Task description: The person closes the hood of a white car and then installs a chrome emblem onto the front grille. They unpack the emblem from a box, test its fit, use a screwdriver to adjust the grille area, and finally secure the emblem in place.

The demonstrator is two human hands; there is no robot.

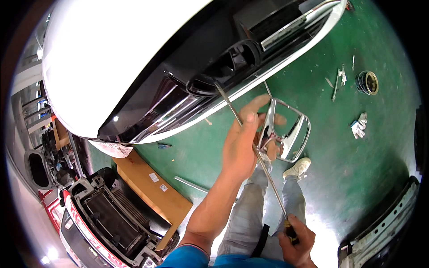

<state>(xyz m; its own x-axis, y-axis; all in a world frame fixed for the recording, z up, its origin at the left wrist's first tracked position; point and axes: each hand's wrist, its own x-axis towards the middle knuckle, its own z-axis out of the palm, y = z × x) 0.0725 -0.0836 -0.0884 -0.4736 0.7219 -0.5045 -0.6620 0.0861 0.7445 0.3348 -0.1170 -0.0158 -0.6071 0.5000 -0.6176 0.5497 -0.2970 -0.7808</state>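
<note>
A long screwdriver (272, 184) slants up from the lower right, its dark and yellowish handle wrapped by my right hand (300, 241). Its thin shaft reaches my left hand (241, 145), which is closed at the middle of the view. Beyond that hand a metal rod (229, 102) continues to the black grille (237, 60) of a white car; I cannot tell if it is the same shaft. My left fingers also curl round a shiny chrome trim frame (306, 134), which hangs above my legs and shoes. The fingers partly hide the frame's left side.
The white car's hood (103, 58) fills the upper left. A flattened cardboard box (149, 178) lies lower left beside a stripped car front (116, 214). On the green floor are a tin (367, 83), tools (336, 85) and a glove (359, 126). A metal bumper beam (384, 223) stands lower right.
</note>
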